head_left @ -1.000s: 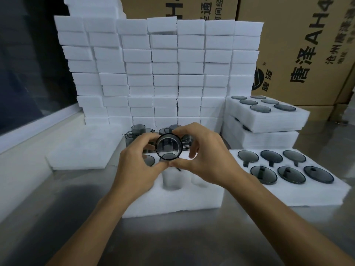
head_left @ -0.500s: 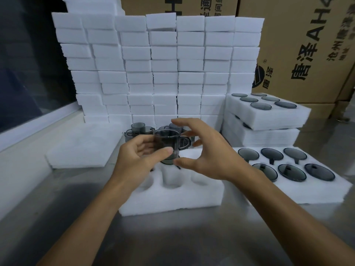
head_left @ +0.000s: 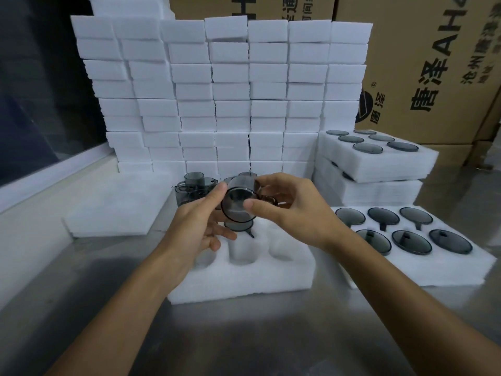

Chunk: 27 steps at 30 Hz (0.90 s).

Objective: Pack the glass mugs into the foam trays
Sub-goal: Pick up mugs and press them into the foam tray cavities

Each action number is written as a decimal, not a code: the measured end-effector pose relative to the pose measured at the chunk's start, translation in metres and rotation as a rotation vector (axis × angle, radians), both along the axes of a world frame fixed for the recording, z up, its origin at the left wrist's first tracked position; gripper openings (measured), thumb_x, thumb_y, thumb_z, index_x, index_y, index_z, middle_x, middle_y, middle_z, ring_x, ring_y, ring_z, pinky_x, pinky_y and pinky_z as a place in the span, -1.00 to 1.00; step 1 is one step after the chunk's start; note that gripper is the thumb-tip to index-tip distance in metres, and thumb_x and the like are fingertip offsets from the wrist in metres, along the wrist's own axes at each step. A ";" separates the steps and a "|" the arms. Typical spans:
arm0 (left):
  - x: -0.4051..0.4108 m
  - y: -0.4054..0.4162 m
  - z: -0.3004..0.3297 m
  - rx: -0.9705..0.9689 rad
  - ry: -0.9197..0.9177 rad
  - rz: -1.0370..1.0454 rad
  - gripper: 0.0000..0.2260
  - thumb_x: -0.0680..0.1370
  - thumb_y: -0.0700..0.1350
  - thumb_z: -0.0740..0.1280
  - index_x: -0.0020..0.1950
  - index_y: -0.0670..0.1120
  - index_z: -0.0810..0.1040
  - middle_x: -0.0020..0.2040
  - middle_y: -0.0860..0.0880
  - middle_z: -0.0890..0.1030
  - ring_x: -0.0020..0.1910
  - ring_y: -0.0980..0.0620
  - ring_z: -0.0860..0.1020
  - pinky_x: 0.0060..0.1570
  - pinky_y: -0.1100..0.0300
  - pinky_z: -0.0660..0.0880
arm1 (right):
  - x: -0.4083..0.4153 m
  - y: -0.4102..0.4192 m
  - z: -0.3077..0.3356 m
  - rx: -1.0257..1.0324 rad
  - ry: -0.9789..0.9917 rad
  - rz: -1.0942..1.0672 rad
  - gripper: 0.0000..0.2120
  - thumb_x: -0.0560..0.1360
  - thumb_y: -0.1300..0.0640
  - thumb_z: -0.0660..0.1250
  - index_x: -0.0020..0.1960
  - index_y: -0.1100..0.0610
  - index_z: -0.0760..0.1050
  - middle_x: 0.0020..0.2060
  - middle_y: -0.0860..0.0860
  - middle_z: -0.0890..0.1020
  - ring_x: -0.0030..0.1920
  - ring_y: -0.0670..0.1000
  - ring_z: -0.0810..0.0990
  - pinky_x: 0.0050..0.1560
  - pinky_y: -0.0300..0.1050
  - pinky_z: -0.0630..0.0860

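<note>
A smoky grey glass mug (head_left: pixel 236 199) is tipped on its side with its round end toward me, held above the white foam tray (head_left: pixel 244 278). My left hand (head_left: pixel 199 226) pinches its left rim with thumb and fingers. My right hand (head_left: pixel 292 210) grips its right side, thumb across the front, fingers by the handle. One mug (head_left: pixel 238 226) sits in a back pocket of the tray, partly hidden under the held mug; the three front pockets show bare foam. Several loose mugs (head_left: pixel 193 185) stand behind the tray.
A filled foam tray (head_left: pixel 406 267) of mugs lies at the right, with a stack of filled trays (head_left: pixel 376 169) behind it. A wall of white foam blocks (head_left: pixel 230 99) rises at the back, cardboard boxes (head_left: pixel 423 63) beyond. A flat foam sheet (head_left: pixel 116 210) lies left on the steel table.
The mug went from facing me, to upright half a second ago, and is now tipped on its side again. My right hand, briefly off it, has closed on it.
</note>
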State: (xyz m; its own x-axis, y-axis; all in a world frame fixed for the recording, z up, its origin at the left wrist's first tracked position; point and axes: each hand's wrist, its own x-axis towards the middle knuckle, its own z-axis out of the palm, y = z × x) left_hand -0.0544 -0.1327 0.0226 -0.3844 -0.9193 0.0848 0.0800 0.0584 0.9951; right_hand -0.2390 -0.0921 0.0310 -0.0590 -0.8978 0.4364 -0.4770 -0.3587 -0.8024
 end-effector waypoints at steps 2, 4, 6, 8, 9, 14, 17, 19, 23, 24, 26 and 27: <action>-0.001 0.000 0.001 0.065 0.038 -0.040 -0.56 0.30 0.32 0.35 -0.09 0.01 0.71 -0.11 -0.12 0.72 -0.38 -0.08 0.60 -0.53 0.25 0.27 | 0.001 -0.001 0.000 -0.002 -0.002 -0.010 -0.78 0.42 -0.05 0.54 0.04 -0.09 0.62 -0.10 -0.08 0.71 -0.05 -0.13 0.66 -0.05 -0.37 0.52; -0.002 0.000 0.002 0.132 0.069 -0.067 -0.53 0.31 0.28 0.36 -0.04 -0.07 0.67 -0.14 -0.12 0.70 -0.40 -0.10 0.57 -0.56 0.27 0.24 | 0.003 -0.001 0.000 -0.002 0.005 -0.026 -0.70 0.41 -0.07 0.54 0.10 -0.04 0.63 -0.08 -0.09 0.71 -0.02 -0.15 0.65 0.03 -0.28 0.55; 0.000 -0.001 0.003 0.179 0.079 -0.100 -0.49 0.33 0.26 0.36 0.02 -0.13 0.65 -0.17 -0.13 0.67 -0.38 -0.11 0.57 -0.55 0.25 0.25 | 0.004 0.001 0.002 -0.014 0.042 -0.057 -0.58 0.38 -0.09 0.55 0.19 0.01 0.61 -0.04 -0.12 0.69 0.02 -0.16 0.65 0.10 -0.18 0.57; 0.001 -0.001 0.003 0.197 0.085 -0.145 -0.47 0.36 0.25 0.36 0.07 -0.16 0.65 -0.17 -0.14 0.65 -0.33 -0.12 0.58 -0.52 0.22 0.29 | 0.006 0.004 0.005 -0.061 0.130 -0.086 -0.53 0.36 -0.08 0.57 0.23 -0.01 0.59 -0.02 -0.14 0.67 0.01 -0.17 0.64 0.10 -0.16 0.58; 0.001 0.000 0.003 0.196 0.087 -0.167 -0.50 0.37 0.23 0.37 0.06 -0.14 0.66 -0.17 -0.14 0.65 -0.31 -0.12 0.59 -0.50 0.21 0.32 | 0.008 0.006 0.006 -0.088 0.180 -0.096 -0.50 0.35 -0.07 0.57 0.25 -0.01 0.59 0.01 -0.14 0.66 0.02 -0.18 0.62 0.09 -0.17 0.58; 0.002 -0.002 0.000 0.155 0.143 -0.230 -0.73 0.41 0.04 0.38 -0.03 -0.09 0.71 -0.15 -0.12 0.66 -0.21 -0.07 0.65 -0.40 0.18 0.45 | 0.012 0.010 0.010 -0.194 0.379 -0.082 -0.44 0.32 0.02 0.59 0.29 -0.01 0.55 0.07 -0.08 0.56 0.08 -0.14 0.54 0.09 -0.36 0.45; 0.002 -0.002 -0.002 0.075 0.146 -0.145 -0.68 0.39 0.00 0.41 0.04 -0.16 0.64 -0.10 -0.12 0.69 -0.21 -0.02 0.66 -0.38 0.19 0.52 | 0.012 0.011 0.009 -0.190 0.452 -0.074 -0.35 0.33 0.03 0.59 0.38 -0.03 0.46 0.20 -0.05 0.48 0.23 -0.05 0.48 0.24 -0.25 0.41; -0.001 0.001 -0.003 0.012 0.101 -0.024 -0.64 0.35 -0.04 0.48 0.10 -0.13 0.63 -0.04 -0.13 0.71 -0.16 -0.06 0.68 -0.33 0.16 0.57 | 0.013 0.011 0.005 -0.214 0.541 -0.105 -0.27 0.34 -0.02 0.59 0.45 -0.04 0.40 0.26 -0.03 0.44 0.26 0.01 0.44 0.27 -0.10 0.43; -0.014 0.009 -0.004 -0.173 -0.016 0.207 -0.65 0.33 -0.17 0.59 0.04 0.03 0.60 -0.08 -0.02 0.69 -0.16 0.04 0.69 -0.29 0.15 0.64 | 0.020 0.011 -0.001 -0.312 0.706 -0.183 -0.35 0.37 -0.09 0.49 0.43 -0.02 0.45 0.21 0.02 0.48 0.12 0.09 0.53 0.03 0.02 0.54; -0.017 0.011 -0.004 -0.229 -0.054 0.227 -0.63 0.31 -0.15 0.60 0.02 0.07 0.58 -0.09 0.01 0.68 -0.15 0.06 0.68 -0.28 0.15 0.64 | 0.021 0.011 -0.002 -0.323 0.707 -0.184 -0.38 0.37 -0.12 0.44 0.41 0.00 0.47 0.19 0.03 0.49 0.07 0.09 0.55 -0.06 0.03 0.56; -0.019 0.013 -0.006 -0.304 -0.130 0.237 -0.62 0.29 -0.07 0.61 0.02 0.13 0.55 -0.07 0.04 0.66 -0.12 0.08 0.67 -0.20 0.10 0.64 | 0.021 0.010 -0.004 -0.332 0.657 -0.166 -0.41 0.38 -0.11 0.41 0.38 0.03 0.49 0.16 0.02 0.50 0.00 0.07 0.58 -0.15 0.05 0.59; -0.018 0.013 -0.006 -0.297 -0.131 0.229 -0.61 0.30 -0.03 0.60 0.04 0.13 0.55 -0.04 0.02 0.65 -0.12 0.07 0.67 -0.19 0.10 0.64 | 0.020 0.009 -0.005 -0.332 0.604 -0.150 -0.44 0.39 -0.06 0.43 0.37 0.04 0.50 0.15 0.01 0.51 0.01 0.05 0.58 -0.12 0.06 0.59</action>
